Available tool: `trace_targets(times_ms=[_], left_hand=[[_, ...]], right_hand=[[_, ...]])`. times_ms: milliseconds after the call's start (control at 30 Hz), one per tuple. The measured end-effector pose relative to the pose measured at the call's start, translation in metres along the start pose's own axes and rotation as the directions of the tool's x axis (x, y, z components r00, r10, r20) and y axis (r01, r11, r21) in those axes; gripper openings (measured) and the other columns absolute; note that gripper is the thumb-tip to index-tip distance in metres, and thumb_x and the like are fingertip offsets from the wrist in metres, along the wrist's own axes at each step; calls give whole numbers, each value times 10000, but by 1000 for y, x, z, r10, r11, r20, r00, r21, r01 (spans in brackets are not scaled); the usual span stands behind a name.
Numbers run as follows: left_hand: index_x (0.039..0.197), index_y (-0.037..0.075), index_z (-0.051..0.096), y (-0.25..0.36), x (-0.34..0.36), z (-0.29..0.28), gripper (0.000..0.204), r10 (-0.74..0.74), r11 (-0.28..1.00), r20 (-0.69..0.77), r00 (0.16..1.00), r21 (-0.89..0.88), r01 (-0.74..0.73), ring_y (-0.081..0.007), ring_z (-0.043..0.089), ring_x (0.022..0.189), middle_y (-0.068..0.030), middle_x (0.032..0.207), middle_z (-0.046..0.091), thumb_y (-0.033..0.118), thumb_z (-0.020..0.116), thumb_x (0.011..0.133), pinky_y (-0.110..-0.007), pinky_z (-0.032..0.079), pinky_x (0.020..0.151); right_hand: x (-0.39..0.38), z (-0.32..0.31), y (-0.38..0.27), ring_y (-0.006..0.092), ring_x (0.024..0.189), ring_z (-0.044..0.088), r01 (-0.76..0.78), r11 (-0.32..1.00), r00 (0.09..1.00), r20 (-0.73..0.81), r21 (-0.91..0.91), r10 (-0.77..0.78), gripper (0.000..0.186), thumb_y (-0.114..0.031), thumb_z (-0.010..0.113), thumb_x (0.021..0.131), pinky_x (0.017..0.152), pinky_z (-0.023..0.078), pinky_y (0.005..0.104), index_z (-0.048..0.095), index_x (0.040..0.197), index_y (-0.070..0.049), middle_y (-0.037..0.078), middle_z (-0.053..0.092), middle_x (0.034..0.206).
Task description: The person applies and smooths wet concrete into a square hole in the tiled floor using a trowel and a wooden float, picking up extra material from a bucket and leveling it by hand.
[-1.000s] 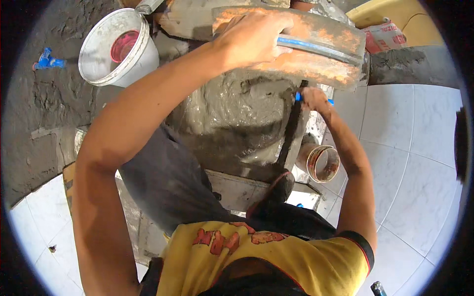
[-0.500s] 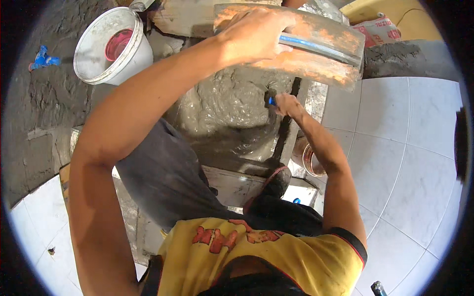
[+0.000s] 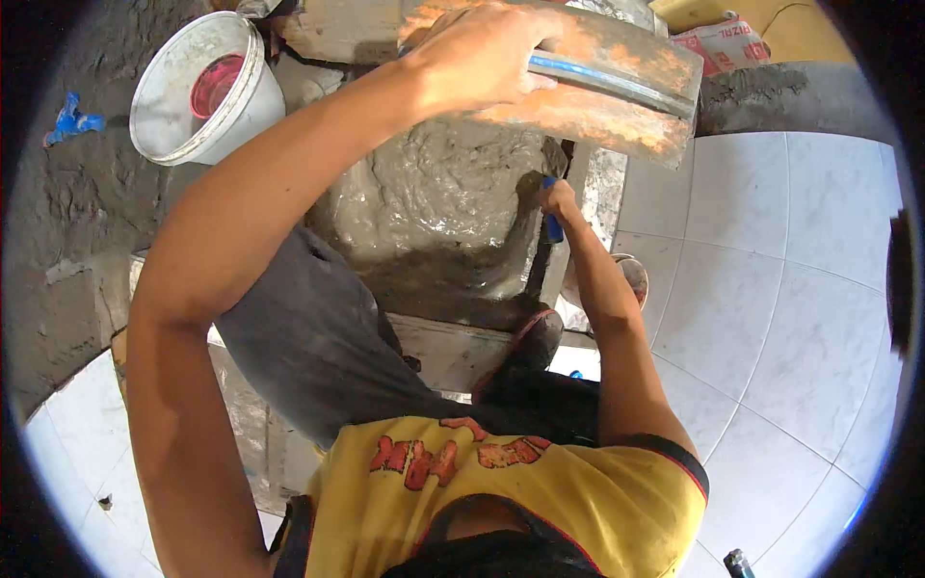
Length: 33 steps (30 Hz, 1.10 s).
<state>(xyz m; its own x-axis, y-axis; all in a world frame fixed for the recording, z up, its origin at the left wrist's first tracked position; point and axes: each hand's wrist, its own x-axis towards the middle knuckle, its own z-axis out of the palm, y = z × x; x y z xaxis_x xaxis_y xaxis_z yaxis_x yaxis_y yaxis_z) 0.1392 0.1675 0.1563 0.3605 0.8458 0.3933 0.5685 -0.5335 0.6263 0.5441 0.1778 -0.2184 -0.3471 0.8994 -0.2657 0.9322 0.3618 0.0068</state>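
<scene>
My left hand (image 3: 482, 58) grips a long rectangular plastering trowel (image 3: 617, 125), its face stained orange and grey and crossed by a bar with a blue strip. It is held up above the far side of a trough of wet grey mortar (image 3: 438, 188). Closed around the blue handle of a small trowel (image 3: 553, 227) is my right hand (image 3: 557, 197). That trowel's blade touches the mortar near the trough's right edge, and mortar partly hides it.
A white bucket (image 3: 178, 135) with a pink container (image 3: 217, 85) inside stands at far left, beside a blue fitting (image 3: 73, 120). Pale tiles (image 3: 732, 289) cover the right side. A small round container (image 3: 631, 277) sits by my right forearm. My shoe (image 3: 535, 337) is at the trough's near edge.
My right hand has turned the small trowel, so more of its blue handle shows and its blade tips up against the mortar's right edge. My left hand still holds the plastering trowel.
</scene>
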Motion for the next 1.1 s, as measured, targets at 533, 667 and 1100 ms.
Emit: trace_targets(times_ms=[533, 667, 1100], left_hand=[[924, 35, 619, -3, 6, 4, 292, 71, 996, -37, 997, -45, -73, -386, 648, 740, -199, 770, 651, 241, 756, 769, -465, 492, 645], [1156, 18, 649, -2, -26, -34, 341, 2, 997, 31, 1000, -72, 1, -311, 692, 980, -192, 1109, 695, 155, 677, 844, -390, 545, 862], [1149, 34, 651, 6, -9, -16, 368, -53, 997, 69, 996, -60, 57, -318, 682, 1016, -181, 1123, 691, 192, 698, 820, -401, 531, 886]], right_hand=[[-56, 34, 26, 376, 818, 691, -269, 952, 954, 175, 148, 242, 413, -408, 712, 757, 723, 552, 421, 676, 840, -5, 200, 699, 824], [-14, 15, -112, 338, 872, 703, -237, 950, 893, 432, 202, 130, 277, -340, 645, 794, 773, 555, 426, 725, 858, -82, 190, 710, 865], [-2, -124, -164, 109, 454, 433, -675, 503, 617, 787, 539, -15, 541, -637, 574, 888, 416, 384, 299, 509, 795, -108, -5, 452, 617]])
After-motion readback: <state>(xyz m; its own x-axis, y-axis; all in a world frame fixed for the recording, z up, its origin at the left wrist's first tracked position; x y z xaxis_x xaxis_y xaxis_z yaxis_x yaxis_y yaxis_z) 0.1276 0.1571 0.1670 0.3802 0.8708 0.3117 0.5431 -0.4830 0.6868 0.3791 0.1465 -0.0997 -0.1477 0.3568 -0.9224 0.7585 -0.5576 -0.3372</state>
